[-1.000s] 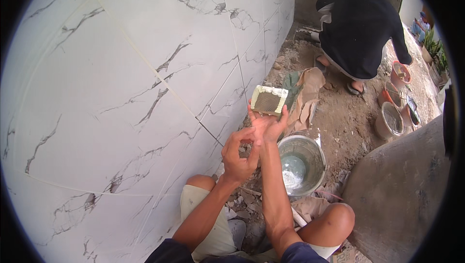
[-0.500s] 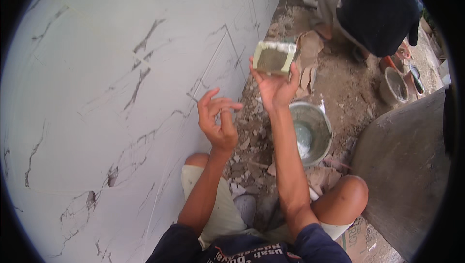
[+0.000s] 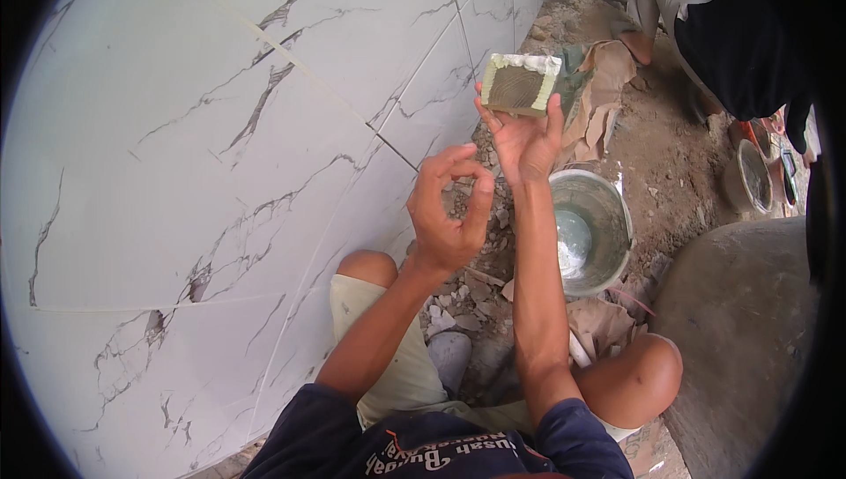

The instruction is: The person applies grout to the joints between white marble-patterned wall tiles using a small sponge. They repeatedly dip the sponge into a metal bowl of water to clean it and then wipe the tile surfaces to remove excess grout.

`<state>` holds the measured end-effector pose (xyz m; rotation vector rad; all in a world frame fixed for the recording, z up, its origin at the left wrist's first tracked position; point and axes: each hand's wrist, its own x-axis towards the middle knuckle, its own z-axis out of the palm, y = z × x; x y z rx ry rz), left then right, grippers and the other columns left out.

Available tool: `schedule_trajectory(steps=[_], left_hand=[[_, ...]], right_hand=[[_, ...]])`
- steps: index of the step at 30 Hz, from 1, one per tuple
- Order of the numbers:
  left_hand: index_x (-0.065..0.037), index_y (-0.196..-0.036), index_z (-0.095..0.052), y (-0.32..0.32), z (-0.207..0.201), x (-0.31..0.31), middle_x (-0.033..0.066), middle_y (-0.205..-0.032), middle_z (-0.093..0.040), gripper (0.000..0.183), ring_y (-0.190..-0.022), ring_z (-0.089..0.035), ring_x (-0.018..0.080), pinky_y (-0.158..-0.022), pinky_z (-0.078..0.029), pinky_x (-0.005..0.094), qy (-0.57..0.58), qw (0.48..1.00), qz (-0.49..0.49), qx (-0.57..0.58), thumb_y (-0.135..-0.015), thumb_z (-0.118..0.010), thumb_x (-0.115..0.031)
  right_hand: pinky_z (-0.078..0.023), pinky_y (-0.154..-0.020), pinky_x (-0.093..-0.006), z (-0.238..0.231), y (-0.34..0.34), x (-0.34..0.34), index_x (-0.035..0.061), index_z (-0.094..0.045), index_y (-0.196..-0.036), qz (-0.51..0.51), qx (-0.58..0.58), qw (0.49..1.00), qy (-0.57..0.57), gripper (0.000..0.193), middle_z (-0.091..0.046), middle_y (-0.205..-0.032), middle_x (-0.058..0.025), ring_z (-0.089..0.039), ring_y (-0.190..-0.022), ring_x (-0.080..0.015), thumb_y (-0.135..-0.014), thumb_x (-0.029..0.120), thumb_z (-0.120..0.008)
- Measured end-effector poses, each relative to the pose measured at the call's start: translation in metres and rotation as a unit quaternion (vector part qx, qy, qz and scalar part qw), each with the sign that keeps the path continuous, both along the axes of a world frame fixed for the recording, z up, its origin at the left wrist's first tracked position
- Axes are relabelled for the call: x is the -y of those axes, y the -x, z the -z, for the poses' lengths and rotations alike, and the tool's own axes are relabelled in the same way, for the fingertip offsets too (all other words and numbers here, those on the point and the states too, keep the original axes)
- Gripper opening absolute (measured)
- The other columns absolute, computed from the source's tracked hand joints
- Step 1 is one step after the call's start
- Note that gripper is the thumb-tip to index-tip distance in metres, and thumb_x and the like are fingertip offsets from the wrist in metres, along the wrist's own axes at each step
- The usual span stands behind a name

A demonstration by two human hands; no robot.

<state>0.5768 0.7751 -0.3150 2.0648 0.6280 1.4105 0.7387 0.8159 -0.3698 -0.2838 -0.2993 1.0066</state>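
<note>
Flanking rubble (image 3: 476, 289): marbled tiles (image 3: 220, 153), steel bucket (image 3: 592, 228).

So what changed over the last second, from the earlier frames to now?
The left hand came off the right wrist and now hangs apart, fingers curled and empty. The right hand kept its hold on the square yellow sponge with the grey, ridged face, lifting it slightly. The round metal bucket stayed beside the knee.

Bright even daylight, fisheye-bent edges
</note>
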Motion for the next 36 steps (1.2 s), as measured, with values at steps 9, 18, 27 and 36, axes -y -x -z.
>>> schedule_trajectory(steps=[9,18,27,36], left_hand=[[0.002,-0.139,-0.055,-0.016,-0.002,-0.001,0.0118,-0.101,-0.075,0.041,-0.097,-0.066,0.0171,-0.096,-0.052,0.0362,0.043,0.999,0.000,0.015,-0.102,-0.070,-0.004],[0.003,-0.144,-0.052,-0.058,0.010,-0.003,0.0097,-0.108,-0.066,0.039,-0.100,-0.061,0.0186,-0.093,-0.050,0.0365,0.167,0.975,0.022,0.145,-0.108,-0.064,-0.009],[0.000,-0.144,-0.053,-0.082,0.018,-0.012,0.0078,-0.110,-0.064,0.039,-0.099,-0.061,0.0172,-0.091,-0.051,0.0347,0.205,0.964,0.018,0.166,-0.107,-0.065,-0.009],[0.002,-0.144,-0.050,-0.029,-0.006,-0.017,0.0095,-0.109,-0.064,0.043,-0.099,-0.061,0.0182,-0.090,-0.051,0.0350,0.099,0.982,-0.019,0.159,-0.104,-0.066,-0.003]], right_hand=[[-0.055,-0.106,-0.0538,0.016,-0.016,-0.034,0.0147,-0.041,-0.156,0.024,-0.010,0.998,0.050,0.064,-0.059,-0.145,-0.0154,-0.065,-0.127,-0.0382,-0.104,0.040,-0.068],[-0.051,-0.107,-0.0549,-0.089,-0.083,-0.017,0.0183,-0.027,-0.165,0.086,0.118,0.986,0.081,0.081,-0.056,-0.141,-0.0112,-0.061,-0.126,-0.0329,-0.101,0.041,-0.072],[-0.059,-0.102,-0.0525,-0.157,-0.110,0.015,0.0166,-0.037,-0.157,0.133,0.222,0.965,0.036,0.067,-0.057,-0.143,-0.0109,-0.067,-0.124,-0.0325,-0.103,0.040,-0.069],[-0.058,-0.105,-0.0555,-0.063,-0.077,-0.026,0.0095,-0.043,-0.152,0.072,0.158,0.984,0.045,0.066,-0.060,-0.141,-0.0149,-0.067,-0.125,-0.0374,-0.104,0.049,-0.066]])
